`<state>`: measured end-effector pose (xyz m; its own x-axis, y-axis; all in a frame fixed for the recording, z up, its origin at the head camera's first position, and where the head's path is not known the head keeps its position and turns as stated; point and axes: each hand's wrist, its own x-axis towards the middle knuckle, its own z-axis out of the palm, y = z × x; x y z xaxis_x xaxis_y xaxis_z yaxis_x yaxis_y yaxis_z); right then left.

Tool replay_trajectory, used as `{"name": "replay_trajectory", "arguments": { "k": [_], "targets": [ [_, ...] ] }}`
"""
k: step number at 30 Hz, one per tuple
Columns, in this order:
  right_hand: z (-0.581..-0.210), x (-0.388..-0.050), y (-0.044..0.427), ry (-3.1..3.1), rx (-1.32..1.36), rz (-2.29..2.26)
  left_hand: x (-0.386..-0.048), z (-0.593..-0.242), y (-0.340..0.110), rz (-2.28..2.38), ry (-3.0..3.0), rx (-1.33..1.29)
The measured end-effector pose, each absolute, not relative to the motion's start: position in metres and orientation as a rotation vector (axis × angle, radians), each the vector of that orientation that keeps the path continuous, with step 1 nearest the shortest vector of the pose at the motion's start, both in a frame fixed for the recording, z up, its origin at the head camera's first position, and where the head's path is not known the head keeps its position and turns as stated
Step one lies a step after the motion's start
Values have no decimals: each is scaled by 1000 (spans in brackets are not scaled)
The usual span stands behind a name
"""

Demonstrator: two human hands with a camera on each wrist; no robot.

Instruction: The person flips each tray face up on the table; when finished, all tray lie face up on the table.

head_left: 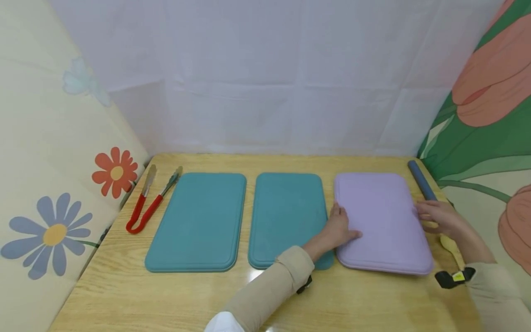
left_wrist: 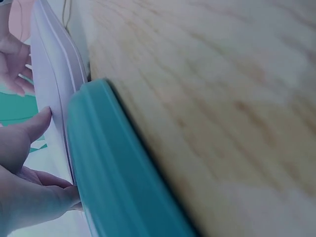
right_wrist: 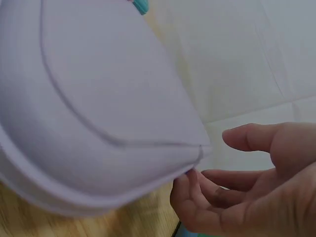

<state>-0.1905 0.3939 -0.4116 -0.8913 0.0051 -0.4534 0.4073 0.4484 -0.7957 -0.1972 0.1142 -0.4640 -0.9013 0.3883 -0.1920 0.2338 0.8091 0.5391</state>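
A flat lilac panel with rounded corners lies at the right of the table, its near right corner slightly raised. At its left edge is the left hand, thumb on the top face and fingers along the side. The left wrist view shows this left hand pinching the lilac edge beside a teal panel. Over at the right edge, the right hand touches the panel. In the right wrist view the right hand has its fingertips at the panel's corner, thumb raised off it.
Two teal panels, one left and one in the middle, lie on the wooden table. Red-handled tongs are at the far left. A blue-grey rod and a yellow utensil lie at the right edge, partly behind the right hand.
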Motion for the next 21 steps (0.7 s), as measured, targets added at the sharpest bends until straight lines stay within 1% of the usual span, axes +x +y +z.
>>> {"name": "replay_trajectory", "arguments": {
  "k": [11, 21],
  "targets": [
    [-402, -194, 407, 2188, 252, -1568, -197, -456, 108, 910, 2602, 423],
    [-391, -194, 408, 2078, 188, -1743, -199, -456, 101, 996, 2536, 479]
  ]
}}
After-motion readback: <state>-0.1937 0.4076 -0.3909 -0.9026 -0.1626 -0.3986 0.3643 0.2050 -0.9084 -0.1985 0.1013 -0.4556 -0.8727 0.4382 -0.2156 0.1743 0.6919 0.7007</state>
